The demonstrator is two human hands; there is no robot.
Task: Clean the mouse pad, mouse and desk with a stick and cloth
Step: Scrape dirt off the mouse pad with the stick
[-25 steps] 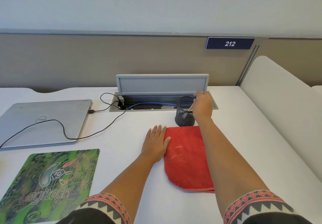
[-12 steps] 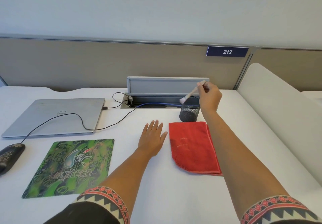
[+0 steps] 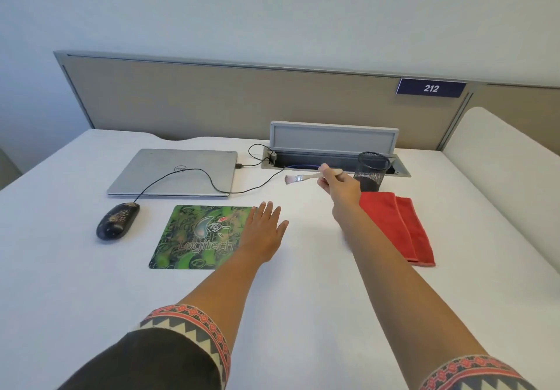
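Right hand (image 3: 339, 188) pinches the handle of a small brush (image 3: 306, 177) — bristles point left, held above the desk (image 3: 303, 283), in front of the mesh cup (image 3: 372, 171). Arm extended, wrist raised. Red cloth (image 3: 400, 226) lies just right of that forearm. Left hand (image 3: 263, 233) open, fingers spread, palm down over the right edge of the green mouse pad (image 3: 194, 238) — contact unclear. Mouse (image 3: 117, 221) sits left of the pad.

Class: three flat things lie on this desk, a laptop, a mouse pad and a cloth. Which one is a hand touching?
The green patterned mouse pad: the open left hand overlaps its right edge. The closed silver laptop and folded red cloth lie untouched.
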